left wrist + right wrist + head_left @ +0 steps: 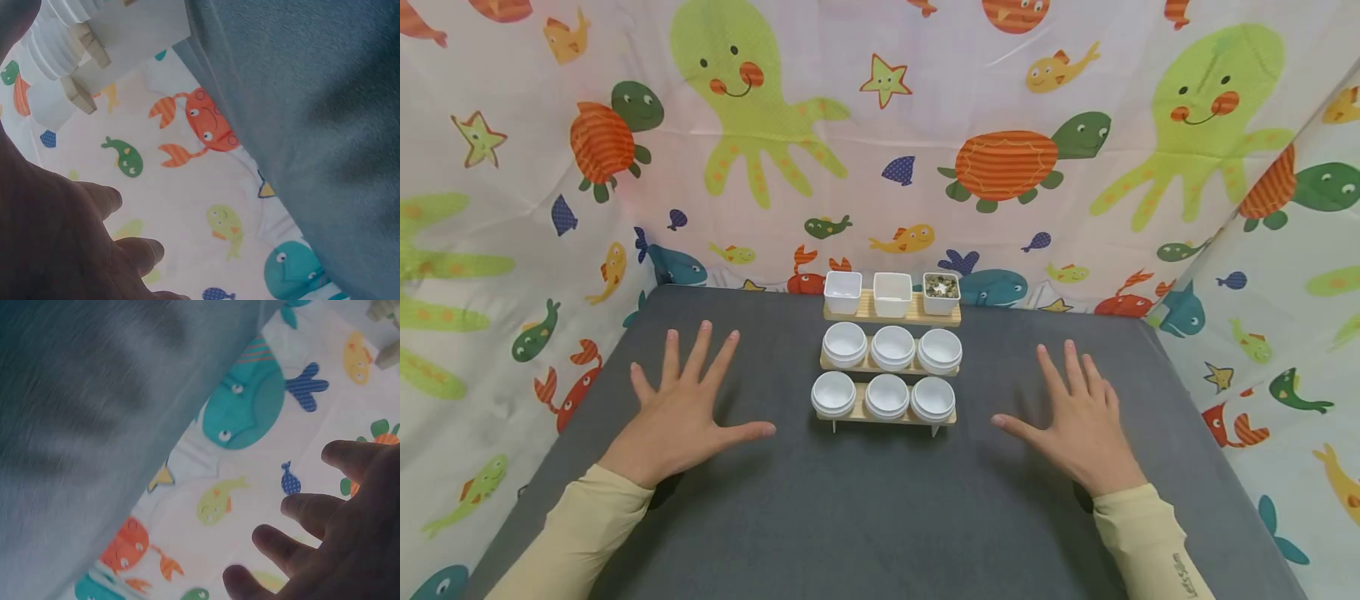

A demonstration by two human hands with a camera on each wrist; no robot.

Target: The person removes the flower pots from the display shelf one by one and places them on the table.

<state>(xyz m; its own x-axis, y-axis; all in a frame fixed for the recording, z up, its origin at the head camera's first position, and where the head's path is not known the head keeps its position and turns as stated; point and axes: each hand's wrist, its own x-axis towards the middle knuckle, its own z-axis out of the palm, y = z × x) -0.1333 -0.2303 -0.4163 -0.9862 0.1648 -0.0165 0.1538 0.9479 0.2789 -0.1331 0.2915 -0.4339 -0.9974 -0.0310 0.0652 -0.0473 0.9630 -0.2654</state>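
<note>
Each hand [681, 412] [1082, 421] lies flat, fingers spread.

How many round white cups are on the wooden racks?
6: three on the middle rack, three on the front rack. None seem hidden.

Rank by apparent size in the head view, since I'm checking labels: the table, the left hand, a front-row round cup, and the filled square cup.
1. table
2. left hand
3. round cup
4. filled square cup, though it sits farther back, so it may only look smaller.
</note>
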